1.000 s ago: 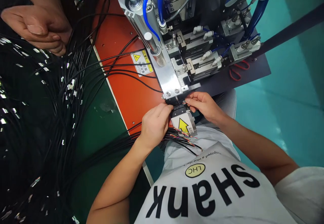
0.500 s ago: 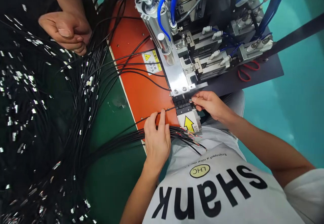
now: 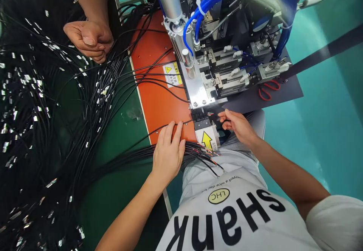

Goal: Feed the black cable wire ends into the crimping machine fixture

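So you've got one black cable (image 3: pixel 188 122) running across the orange surface (image 3: pixel 167 107) and into the small black block (image 3: pixel 202 123) at the near end of the machine (image 3: pixel 195 88), with what look like its coloured wire ends (image 3: pixel 210 113) poking out on the block's right side. Looks to me like you're at the placing step: cable lined up in the block, fine wires sticking out.

Your left hand (image 3: pixel 169 150) is palm down, fingers loosely spread, with the fingertips on the cable just left of the block. Can't tell how hard you're pressing. Your right hand (image 3: pixel 236 125) is half curled with nothing in it that I can see, near the wire ends but not touching them.

For the next move, I'd say it calls for a steady left hand so the cable doesn't creep, a quick check that the wires sit straight, and the right hand well out of the machine's way.

Also, watch that bundle of cables (image 3: pixel 136 153) on the near side, it passes right by your left hand and would be easy to snag. The other person's hand (image 3: pixel 92 41) is far left, well apart from yours.
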Available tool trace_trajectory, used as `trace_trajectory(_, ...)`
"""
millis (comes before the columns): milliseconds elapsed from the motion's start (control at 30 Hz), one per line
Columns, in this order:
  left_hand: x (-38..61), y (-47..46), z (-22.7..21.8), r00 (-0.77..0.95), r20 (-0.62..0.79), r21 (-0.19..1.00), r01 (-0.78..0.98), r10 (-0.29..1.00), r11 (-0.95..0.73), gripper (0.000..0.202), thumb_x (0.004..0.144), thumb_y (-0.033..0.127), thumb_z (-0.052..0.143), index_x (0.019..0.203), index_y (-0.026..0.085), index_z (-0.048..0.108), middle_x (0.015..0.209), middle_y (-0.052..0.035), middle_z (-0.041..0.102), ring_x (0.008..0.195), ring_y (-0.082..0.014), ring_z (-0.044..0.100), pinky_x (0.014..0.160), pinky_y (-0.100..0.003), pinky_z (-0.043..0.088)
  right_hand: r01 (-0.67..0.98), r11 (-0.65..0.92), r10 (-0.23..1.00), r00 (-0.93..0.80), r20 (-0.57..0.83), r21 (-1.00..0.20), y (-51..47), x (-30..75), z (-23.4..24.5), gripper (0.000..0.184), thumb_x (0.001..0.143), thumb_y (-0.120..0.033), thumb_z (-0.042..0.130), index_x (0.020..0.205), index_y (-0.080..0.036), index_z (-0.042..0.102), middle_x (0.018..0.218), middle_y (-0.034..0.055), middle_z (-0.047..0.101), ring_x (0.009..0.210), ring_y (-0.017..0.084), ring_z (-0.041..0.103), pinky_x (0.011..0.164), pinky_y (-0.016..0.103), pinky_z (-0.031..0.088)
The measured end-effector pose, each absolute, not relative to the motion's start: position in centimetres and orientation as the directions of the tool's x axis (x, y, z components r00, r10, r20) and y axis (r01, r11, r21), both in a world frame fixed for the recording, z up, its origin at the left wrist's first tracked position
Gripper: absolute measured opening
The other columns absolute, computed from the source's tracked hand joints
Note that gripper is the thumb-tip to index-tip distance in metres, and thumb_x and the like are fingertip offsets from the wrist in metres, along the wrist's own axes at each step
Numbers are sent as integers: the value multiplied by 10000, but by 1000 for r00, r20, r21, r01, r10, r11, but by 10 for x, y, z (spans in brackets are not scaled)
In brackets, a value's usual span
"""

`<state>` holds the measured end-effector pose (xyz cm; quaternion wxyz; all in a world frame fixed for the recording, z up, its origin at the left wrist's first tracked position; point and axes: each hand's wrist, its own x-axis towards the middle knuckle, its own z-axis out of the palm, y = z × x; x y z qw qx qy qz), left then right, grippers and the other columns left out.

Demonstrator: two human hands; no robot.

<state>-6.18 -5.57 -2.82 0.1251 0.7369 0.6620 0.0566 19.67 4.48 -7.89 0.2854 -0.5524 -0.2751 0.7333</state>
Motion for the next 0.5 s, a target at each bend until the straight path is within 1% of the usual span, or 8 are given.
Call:
trace_trajectory(167,-51,-24,-21,14,-46,281,960,999,0,550,1013,372,363,1511,137,365,1544,-176,382,1428,-352,348,1167,-528,354,-162,-631,775,-164,-610,-759,37,200,-78,379,779,-534,760,931,-188,735,787,-4,594,575,67,529,510,197,413)
trace_trajectory(200,-53,-21,-17,14,-39,283,959,999,-3,543,1015,378,357,1503,140,372,1541,-171,390,1422,-343,362,1159,-515,370,-155,-624,781,-160,-604,-766,34,200,-75,364,774,-519,769,929,-191,742,789,-2,594,579,67,525,505,191,414)
trace_trajectory(267,-70,-23,-6,71,-32,298,953,997,-58,524,1022,376,347,1505,176,360,1567,-141,364,1411,-296,396,1132,-445,418,-136,-606,795,-132,-591,-784,27,202,-69,336,765,-491,785,917,-193,754,797,2,597,591,71,523,489,183,411)
trace_trajectory(333,-105,-37,6,86,-19,276,958,996,-77,471,1023,346,351,1471,210,406,1552,-110,390,1385,-251,432,1125,-388,426,-103,-605,796,-123,-593,-790,22,210,-65,320,771,-475,784,930,-198,763,809,14,608,617,84,531,499,185,430)
trace_trajectory(367,-127,-48,11,49,-15,238,970,999,-44,431,1018,321,364,1424,213,460,1508,-104,443,1362,-243,452,1134,-383,413,-75,-607,793,-122,-597,-791,20,215,-63,311,773,-467,784,937,-203,764,823,23,621,637,95,546,517,190,449)
trace_trajectory(400,-152,-61,16,-27,-24,183,983,999,30,380,1007,297,388,1350,210,526,1416,-102,524,1320,-242,484,1135,-386,406,-49,-598,800,-102,-591,-800,18,220,-62,297,770,-464,786,927,-213,764,835,31,638,651,106,559,533,198,466)
trace_trajectory(467,-201,-89,21,-209,-159,40,975,965,218,315,956,253,463,1242,183,575,1268,-110,605,1227,-253,546,1084,-392,439,35,-539,838,-78,-540,-841,14,227,-56,270,798,-479,751,913,-235,761,832,41,652,644,125,570,543,229,479)
trace_trajectory(500,-223,-101,21,-291,-247,-33,956,924,292,258,927,241,492,1152,184,602,1166,-101,639,1137,-252,590,1025,-385,473,105,-474,875,-57,-482,-874,11,228,-52,254,825,-484,719,912,-249,757,809,46,655,638,142,582,552,256,487)
